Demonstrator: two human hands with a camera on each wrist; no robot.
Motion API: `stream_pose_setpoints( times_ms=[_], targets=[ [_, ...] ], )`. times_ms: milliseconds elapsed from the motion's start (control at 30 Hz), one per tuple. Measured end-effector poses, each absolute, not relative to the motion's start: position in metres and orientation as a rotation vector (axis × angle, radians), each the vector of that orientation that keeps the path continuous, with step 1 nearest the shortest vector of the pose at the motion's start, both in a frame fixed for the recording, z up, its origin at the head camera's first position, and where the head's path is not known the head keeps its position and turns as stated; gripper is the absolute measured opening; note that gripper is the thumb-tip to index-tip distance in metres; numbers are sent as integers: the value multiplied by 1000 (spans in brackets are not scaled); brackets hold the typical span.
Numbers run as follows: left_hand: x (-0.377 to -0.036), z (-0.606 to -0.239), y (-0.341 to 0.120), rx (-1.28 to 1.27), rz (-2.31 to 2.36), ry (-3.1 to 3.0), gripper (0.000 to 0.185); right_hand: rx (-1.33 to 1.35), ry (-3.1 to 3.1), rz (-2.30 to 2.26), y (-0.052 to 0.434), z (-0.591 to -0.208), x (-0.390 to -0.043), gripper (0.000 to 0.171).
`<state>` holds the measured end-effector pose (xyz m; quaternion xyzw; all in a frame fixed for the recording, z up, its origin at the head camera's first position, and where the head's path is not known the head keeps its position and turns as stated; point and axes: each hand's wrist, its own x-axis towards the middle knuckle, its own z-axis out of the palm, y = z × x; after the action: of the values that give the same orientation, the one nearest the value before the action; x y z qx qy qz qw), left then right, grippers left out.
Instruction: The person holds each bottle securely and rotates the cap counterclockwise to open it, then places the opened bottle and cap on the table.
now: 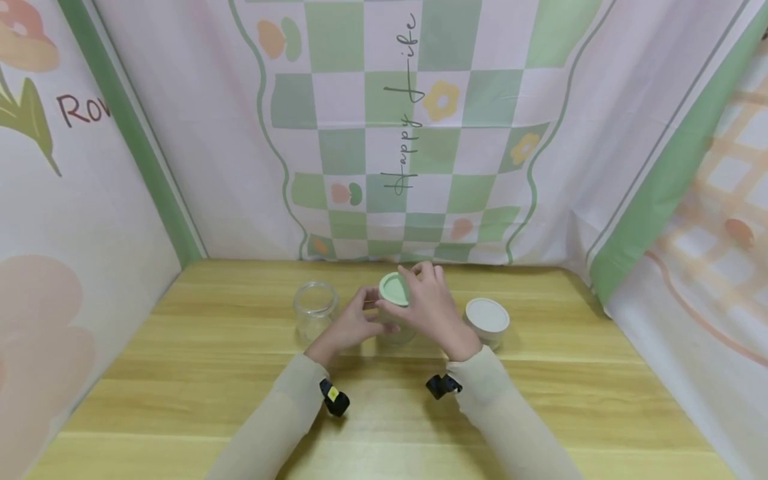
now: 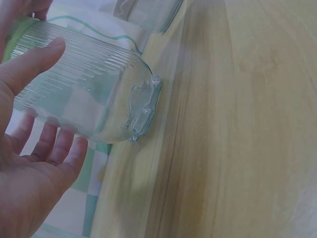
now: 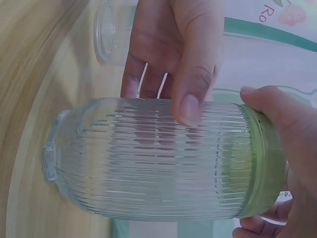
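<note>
1. In the head view the ribbed glass jar [image 1: 393, 327] is mostly hidden behind both hands; only its green lid [image 1: 394, 289] and a sliver of glass are seen
2. The jar is held at the middle of the wooden surface [image 1: 540, 413], its base just at the wood in the left wrist view
3. The left hand [image 1: 354, 325] is wrapped round the jar's body, thumb laid across the ribs; its grip is closed on the glass
4. The right hand [image 1: 427, 303] is curled over the green lid; its grip is closed on the lid
5. An open clear jar [image 1: 315, 308] is cut off at the top edge of both wrist views
6. A white-lidded jar [image 1: 487, 320] stands just beside the right hand
7. "Happy life" is read vertically on the checked cloth backdrop [image 1: 408, 107]; "Ro" is cut off on the left cloth
8. The surface is walled in by pastel cloths on three sides
</note>
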<state>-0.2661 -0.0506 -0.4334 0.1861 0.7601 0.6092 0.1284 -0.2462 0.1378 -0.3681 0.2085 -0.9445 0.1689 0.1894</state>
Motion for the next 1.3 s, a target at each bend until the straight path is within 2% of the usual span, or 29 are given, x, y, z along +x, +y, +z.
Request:
stream_pose_setpoints(
  times_ms=[233,667,967,1300],
  targets=[
    [-266,-434,-51,551,1771,2211,87,608,-2695,533,140,-367,-247,82],
    [-269,-437,-51,585,1796,2196,90,814,-2707,733,151,-361,-255,69],
    [-270,-438,-50,608,1800,2217,89,946,-2791,1021,162,-359,-262,72],
    [-270,-439,-50,618,1777,2245,89,1003,-2804,1084,165,-361,-265,75]
  ],
)
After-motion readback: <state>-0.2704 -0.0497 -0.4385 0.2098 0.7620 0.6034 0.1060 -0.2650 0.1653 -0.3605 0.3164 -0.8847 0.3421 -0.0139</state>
